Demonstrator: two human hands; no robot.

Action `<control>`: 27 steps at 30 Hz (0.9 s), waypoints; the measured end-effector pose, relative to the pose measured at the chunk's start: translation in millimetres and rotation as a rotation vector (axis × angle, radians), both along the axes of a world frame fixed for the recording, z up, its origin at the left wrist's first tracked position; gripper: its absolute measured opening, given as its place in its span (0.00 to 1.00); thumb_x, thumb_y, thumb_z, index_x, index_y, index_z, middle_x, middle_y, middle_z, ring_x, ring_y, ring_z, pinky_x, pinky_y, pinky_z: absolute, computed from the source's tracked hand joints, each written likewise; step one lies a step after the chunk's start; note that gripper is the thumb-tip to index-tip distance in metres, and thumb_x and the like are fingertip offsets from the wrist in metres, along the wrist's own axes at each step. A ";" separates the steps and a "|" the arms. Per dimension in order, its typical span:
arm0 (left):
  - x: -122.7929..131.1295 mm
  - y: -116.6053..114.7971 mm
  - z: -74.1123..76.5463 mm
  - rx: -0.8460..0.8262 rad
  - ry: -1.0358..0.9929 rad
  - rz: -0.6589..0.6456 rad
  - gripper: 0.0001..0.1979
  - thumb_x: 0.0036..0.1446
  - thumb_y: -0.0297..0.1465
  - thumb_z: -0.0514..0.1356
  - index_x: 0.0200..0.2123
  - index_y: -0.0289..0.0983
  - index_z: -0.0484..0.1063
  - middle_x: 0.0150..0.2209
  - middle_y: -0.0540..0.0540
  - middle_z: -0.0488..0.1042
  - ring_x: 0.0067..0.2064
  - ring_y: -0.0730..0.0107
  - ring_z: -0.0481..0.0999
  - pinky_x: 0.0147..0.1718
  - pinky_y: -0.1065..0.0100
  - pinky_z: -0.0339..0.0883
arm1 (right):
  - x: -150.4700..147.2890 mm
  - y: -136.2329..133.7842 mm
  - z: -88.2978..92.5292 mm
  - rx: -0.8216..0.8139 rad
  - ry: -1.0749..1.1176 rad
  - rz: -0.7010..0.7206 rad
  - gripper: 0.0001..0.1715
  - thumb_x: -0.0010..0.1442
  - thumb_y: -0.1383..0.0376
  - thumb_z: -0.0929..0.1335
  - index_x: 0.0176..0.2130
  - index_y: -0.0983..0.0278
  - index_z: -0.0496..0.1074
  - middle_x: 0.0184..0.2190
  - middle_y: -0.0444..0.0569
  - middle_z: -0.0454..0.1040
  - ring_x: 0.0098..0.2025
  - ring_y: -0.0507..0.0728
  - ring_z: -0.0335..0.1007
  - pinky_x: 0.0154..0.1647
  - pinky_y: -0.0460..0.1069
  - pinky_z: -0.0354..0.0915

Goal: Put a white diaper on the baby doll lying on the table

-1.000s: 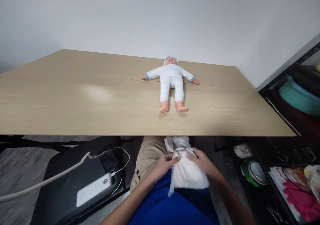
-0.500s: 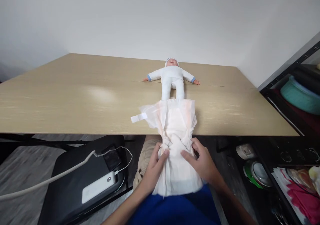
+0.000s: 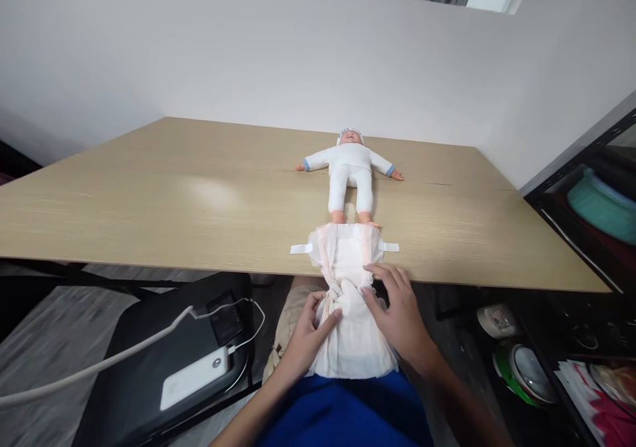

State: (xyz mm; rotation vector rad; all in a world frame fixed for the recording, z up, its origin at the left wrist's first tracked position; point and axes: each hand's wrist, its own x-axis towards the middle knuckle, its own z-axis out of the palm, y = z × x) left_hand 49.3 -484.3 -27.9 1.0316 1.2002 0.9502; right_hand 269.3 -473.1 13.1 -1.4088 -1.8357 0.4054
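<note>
Across the near edge of the bench [image 3: 238,222] stretches an unfolded diaper [image 3: 355,347], its far end lying on the bench and its near end reaching off it toward the blue shirt [image 3: 342,410]. Two white tabs [image 3: 301,249] stick out sideways over the benchtop. Just off that same edge, the person's left hand [image 3: 305,331] is curled on the diaper's left side, thumb on top, lightly gripping it. The right hand [image 3: 397,308] is loosely open at the bench edge, fingers spread, thumb and fingertips touching the diaper's right side.

Farther back on the bench lies a doll [image 3: 350,159] in white, face up, arms flung wide, its feet right by the diaper's far end; I can't tell whether they touch. Below the bench, to the left, a white power bank [image 3: 195,377] with a cable [image 3: 124,361] rests on a black seat [image 3: 134,347]. Right of the bench, a teal basin [image 3: 603,205] sits on a shelf [image 3: 561,235].
</note>
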 end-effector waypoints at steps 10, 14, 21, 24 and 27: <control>-17.1 6.2 17.3 0.198 0.322 -0.005 0.19 0.69 0.49 0.65 0.53 0.43 0.74 0.50 0.42 0.81 0.54 0.52 0.81 0.56 0.55 0.74 | -39.2 87.7 -18.8 -0.107 -0.413 0.110 0.32 0.80 0.54 0.64 0.77 0.58 0.66 0.81 0.53 0.56 0.82 0.68 0.49 0.82 0.67 0.50; -41.6 52.2 30.2 0.682 0.650 0.115 0.08 0.72 0.40 0.62 0.47 0.43 0.78 0.47 0.42 0.82 0.51 0.52 0.80 0.56 0.53 0.71 | -39.3 83.7 -31.2 -0.057 -0.419 0.081 0.32 0.81 0.53 0.61 0.78 0.55 0.63 0.81 0.48 0.54 0.82 0.67 0.48 0.82 0.66 0.49; -29.5 210.0 69.4 1.151 1.099 -0.183 0.32 0.67 0.20 0.56 0.73 0.38 0.67 0.76 0.31 0.63 0.75 0.43 0.64 0.71 0.42 0.59 | -40.9 81.3 -33.6 -0.021 -0.433 0.065 0.32 0.81 0.53 0.62 0.78 0.55 0.64 0.81 0.49 0.55 0.81 0.67 0.49 0.81 0.67 0.50; 2.4 253.4 82.9 1.298 1.227 -0.585 0.47 0.57 0.14 0.59 0.78 0.43 0.61 0.83 0.37 0.48 0.82 0.39 0.50 0.75 0.42 0.53 | -39.8 82.2 -35.1 -0.019 -0.432 0.060 0.32 0.81 0.53 0.61 0.77 0.55 0.65 0.80 0.48 0.57 0.81 0.67 0.49 0.81 0.66 0.50; 27.9 277.1 83.9 1.350 1.245 -0.863 0.52 0.51 0.13 0.62 0.77 0.47 0.62 0.82 0.42 0.51 0.82 0.43 0.50 0.77 0.46 0.48 | -39.0 82.1 -35.8 -0.012 -0.435 0.062 0.32 0.81 0.53 0.61 0.77 0.55 0.65 0.80 0.48 0.57 0.81 0.67 0.49 0.81 0.67 0.50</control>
